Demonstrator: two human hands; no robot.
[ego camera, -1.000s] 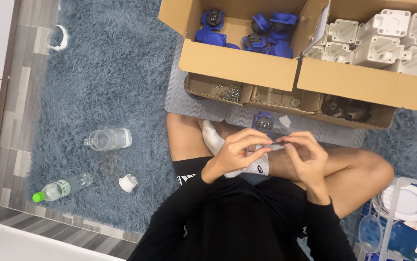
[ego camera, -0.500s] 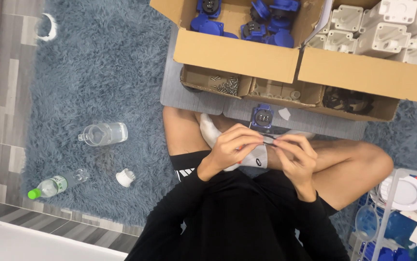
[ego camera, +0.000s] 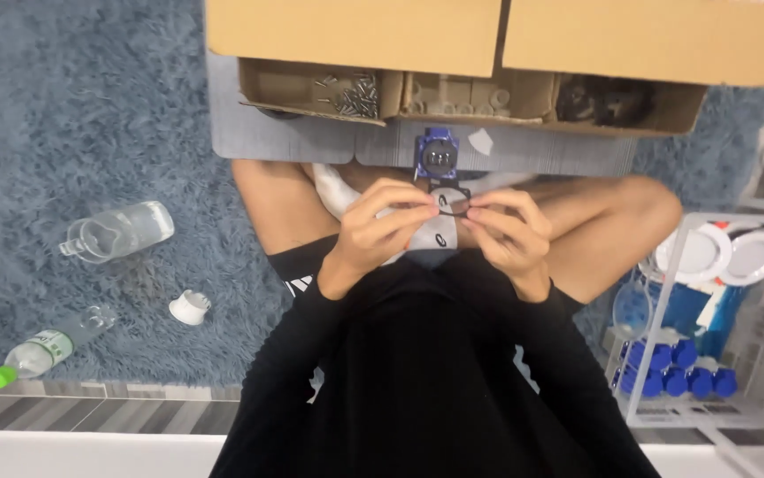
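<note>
Black rubber, a thin ring (ego camera: 453, 200), is pinched between the 2 hands in the head view: the left hand (ego camera: 382, 226) grips its left edge with thumb and forefinger closed narrow, and the right hand (ego camera: 504, 232) grips its right edge the same way. The ring sits upright just below a small blue part (ego camera: 438, 154) with a dark round centre, which rests on the grey board (ego camera: 267, 142) over the person's crossed legs. Both hands hover above the lap, near the black sleeves.

Against the frame 0.5 s ago, the camera has tipped downward and closer: the blue and white pieces inside the big cardboard boxes (ego camera: 355, 35) have slid out of the top of the view, and only the box fronts show. The hands have shifted slightly apart, so the ring now reads as an open loop between them, where before the fingers were bunched over it. The blue part stays in the same spot on the board.

Under the boxes, a low cardboard tray (ego camera: 254, 88) holds screws (ego camera: 347, 93) in its left compartment, pale parts in the middle and dark parts on the right. On the blue shaggy rug (ego camera: 72, 106) lie a clear jar (ego camera: 116, 232), a white cap (ego camera: 190, 307) and a green-capped bottle (ego camera: 41, 352), well apart from the hands. A clear rack (ego camera: 665, 310) at the right carries white discs and blue caps.
</note>
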